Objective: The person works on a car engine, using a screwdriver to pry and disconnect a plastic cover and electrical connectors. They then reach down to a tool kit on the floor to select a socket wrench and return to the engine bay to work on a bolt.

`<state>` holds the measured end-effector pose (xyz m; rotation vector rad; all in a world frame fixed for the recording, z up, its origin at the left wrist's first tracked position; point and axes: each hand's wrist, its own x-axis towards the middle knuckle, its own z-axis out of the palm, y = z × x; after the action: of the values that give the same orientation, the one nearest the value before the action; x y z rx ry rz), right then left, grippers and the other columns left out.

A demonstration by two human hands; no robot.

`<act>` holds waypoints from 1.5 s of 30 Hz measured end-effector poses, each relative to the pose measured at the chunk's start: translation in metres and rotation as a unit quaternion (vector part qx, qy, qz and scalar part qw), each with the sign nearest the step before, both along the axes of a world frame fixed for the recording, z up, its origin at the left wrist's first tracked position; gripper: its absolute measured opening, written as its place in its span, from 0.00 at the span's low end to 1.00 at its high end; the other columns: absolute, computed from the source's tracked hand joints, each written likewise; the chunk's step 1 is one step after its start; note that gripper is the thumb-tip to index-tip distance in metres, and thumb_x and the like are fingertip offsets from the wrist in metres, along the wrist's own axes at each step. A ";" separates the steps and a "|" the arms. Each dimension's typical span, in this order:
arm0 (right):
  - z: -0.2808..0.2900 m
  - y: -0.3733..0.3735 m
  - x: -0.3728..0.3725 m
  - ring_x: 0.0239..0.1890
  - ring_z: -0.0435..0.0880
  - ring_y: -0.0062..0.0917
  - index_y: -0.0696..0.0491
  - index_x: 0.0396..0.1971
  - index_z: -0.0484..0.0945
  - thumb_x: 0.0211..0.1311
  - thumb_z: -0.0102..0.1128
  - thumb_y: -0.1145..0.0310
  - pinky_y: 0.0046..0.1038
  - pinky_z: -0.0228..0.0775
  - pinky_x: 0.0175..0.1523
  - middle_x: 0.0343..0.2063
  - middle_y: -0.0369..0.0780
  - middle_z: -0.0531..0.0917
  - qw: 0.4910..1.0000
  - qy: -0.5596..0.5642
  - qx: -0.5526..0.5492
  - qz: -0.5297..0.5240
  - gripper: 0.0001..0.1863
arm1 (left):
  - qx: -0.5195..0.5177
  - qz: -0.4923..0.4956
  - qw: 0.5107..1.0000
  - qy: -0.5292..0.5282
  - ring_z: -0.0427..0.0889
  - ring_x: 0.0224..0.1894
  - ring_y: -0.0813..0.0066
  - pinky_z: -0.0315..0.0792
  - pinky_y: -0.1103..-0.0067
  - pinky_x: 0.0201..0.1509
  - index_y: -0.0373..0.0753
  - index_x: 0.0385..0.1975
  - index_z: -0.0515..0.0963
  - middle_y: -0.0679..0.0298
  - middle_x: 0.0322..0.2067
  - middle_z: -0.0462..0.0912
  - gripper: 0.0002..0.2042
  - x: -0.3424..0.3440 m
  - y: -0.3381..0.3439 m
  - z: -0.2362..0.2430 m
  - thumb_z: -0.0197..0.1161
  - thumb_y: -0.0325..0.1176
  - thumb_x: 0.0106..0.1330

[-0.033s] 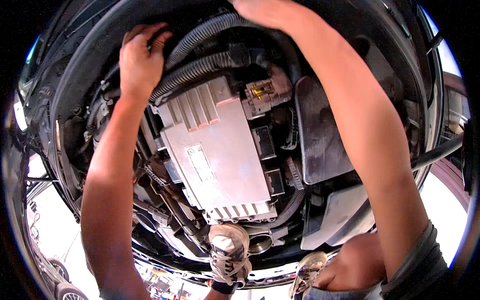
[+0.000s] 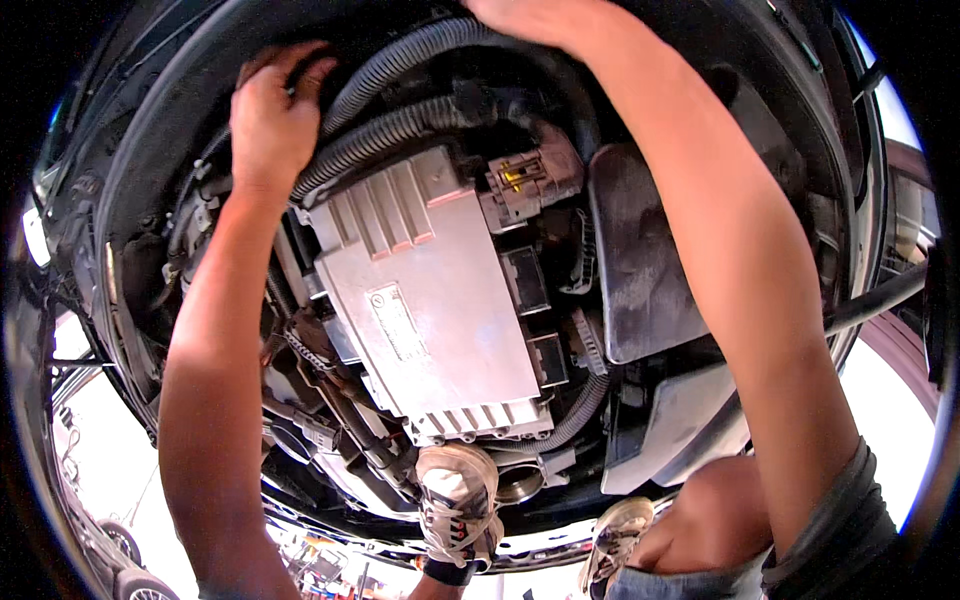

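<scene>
My left hand [image 2: 275,115] reaches to the upper left, blurred, its fingers curved and apart beside a thick corrugated hose [image 2: 400,65], with nothing visible in them. My right hand [image 2: 515,20] is at the top edge by the same hose, its fingers hidden. A second corrugated hose [image 2: 375,145] runs below, above a silver ribbed metal housing [image 2: 440,310] with a label. A grey connector block with a yellow tab [image 2: 530,185] sits at the housing's upper right.
A dark flat cover [image 2: 640,270] lies right of the housing, with pipes and cables [image 2: 350,420] at left. A sneaker [image 2: 455,500] rests below the housing, another [image 2: 615,530] lower right. Car body edges curve around. A wheel [image 2: 135,580] shows lower left.
The whole engine bay appears slightly higher in the picture. My left hand has shifted slightly left and up; my right arm stays in nearly the same place.
</scene>
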<state>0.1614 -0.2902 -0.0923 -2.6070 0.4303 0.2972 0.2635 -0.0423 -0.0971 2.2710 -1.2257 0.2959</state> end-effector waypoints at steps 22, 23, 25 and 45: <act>0.003 0.006 -0.026 0.56 0.78 0.39 0.59 0.50 0.78 0.62 0.45 0.66 0.38 0.68 0.60 0.51 0.53 0.79 0.994 0.018 0.110 0.005 0.21 | 0.129 0.081 0.984 0.096 0.81 0.45 0.65 0.67 0.74 0.57 0.40 0.42 0.85 0.58 0.41 0.84 0.11 -0.006 0.025 0.019 0.68 0.29 0.59; 0.002 0.007 -0.019 0.56 0.78 0.39 0.59 0.51 0.78 0.62 0.47 0.66 0.38 0.69 0.60 0.51 0.52 0.80 0.993 0.023 0.119 0.010 0.21 | 0.130 0.092 0.983 0.089 0.81 0.46 0.64 0.67 0.74 0.58 0.39 0.41 0.84 0.58 0.41 0.84 0.11 -0.002 0.034 0.019 0.68 0.29 0.58; 0.013 -0.017 -0.034 0.55 0.79 0.39 0.58 0.51 0.78 0.61 0.49 0.66 0.38 0.69 0.59 0.50 0.52 0.80 0.993 0.040 0.098 -0.049 0.20 | 0.096 0.055 0.986 0.125 0.80 0.47 0.62 0.67 0.72 0.59 0.36 0.41 0.84 0.57 0.42 0.83 0.12 0.000 0.004 0.018 0.68 0.26 0.57; -0.024 -0.016 -0.030 0.55 0.79 0.37 0.54 0.55 0.75 0.55 0.62 0.77 0.36 0.70 0.61 0.53 0.46 0.79 0.993 -0.014 0.113 -0.043 0.24 | 0.051 0.084 0.982 0.159 0.74 0.54 0.53 0.61 0.69 0.63 0.31 0.44 0.78 0.49 0.49 0.76 0.11 -0.012 0.011 0.011 0.58 0.21 0.62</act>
<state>0.1313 -0.3058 -0.1162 -2.3615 0.4681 0.2633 0.2515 -0.0314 -0.0861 2.3999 -0.9049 -0.0723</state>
